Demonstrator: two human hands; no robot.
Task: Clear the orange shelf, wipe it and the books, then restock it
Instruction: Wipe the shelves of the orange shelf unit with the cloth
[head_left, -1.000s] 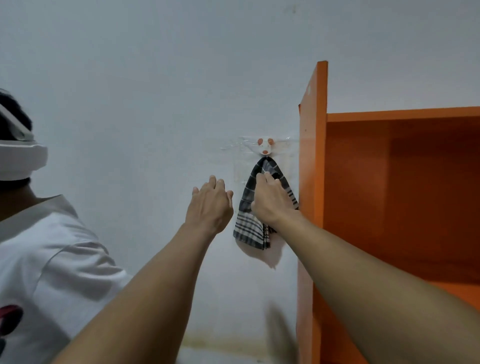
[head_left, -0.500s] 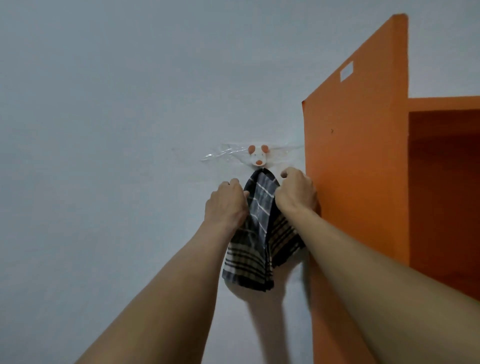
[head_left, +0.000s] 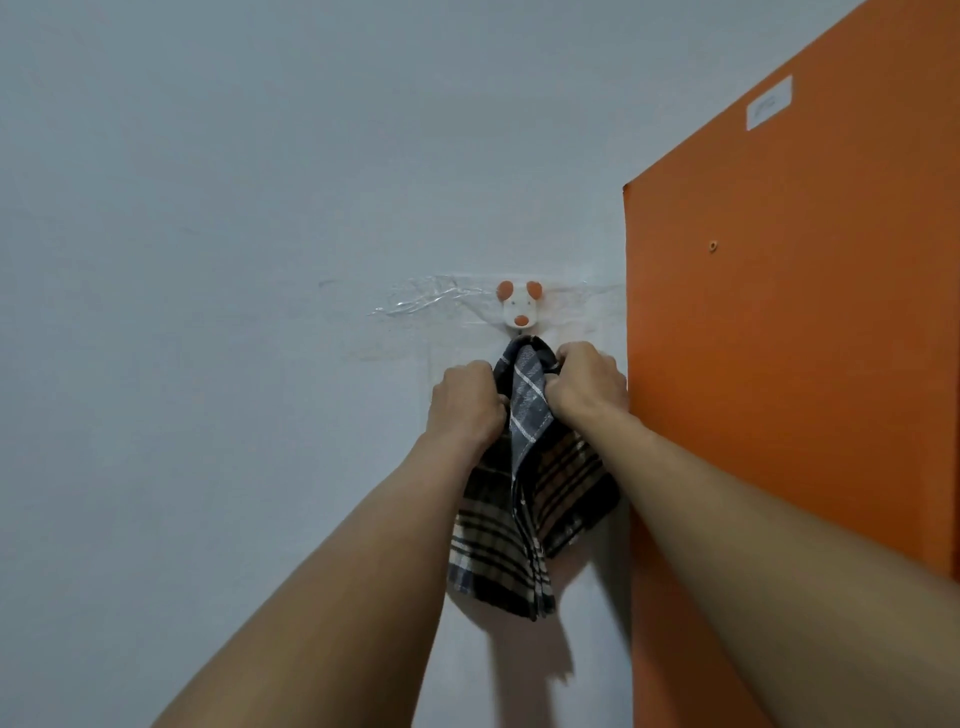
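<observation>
Below white mouse-faced plastic hook (head_left: 519, 307): left hand (head_left: 464, 406), right hand (head_left: 589, 389) grasp dark plaid cloth (head_left: 527, 402).
Risk: yanking could rip taped hook off.

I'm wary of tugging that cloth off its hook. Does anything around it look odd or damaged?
Yes. The clear tape around the mouse-shaped hook is wrinkled and puckered at its left end, which looks makeshift. The left hand and right hand grip the plaid cloth hanging there.

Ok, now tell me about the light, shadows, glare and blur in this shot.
Head view: dim, even light, sharp throughout, no motion blur; the checked cloth casts a soft shadow on the wall below it; faint glare glints on the clear tape left of the hook; the orange shelf side is matte, glare-free.
</observation>
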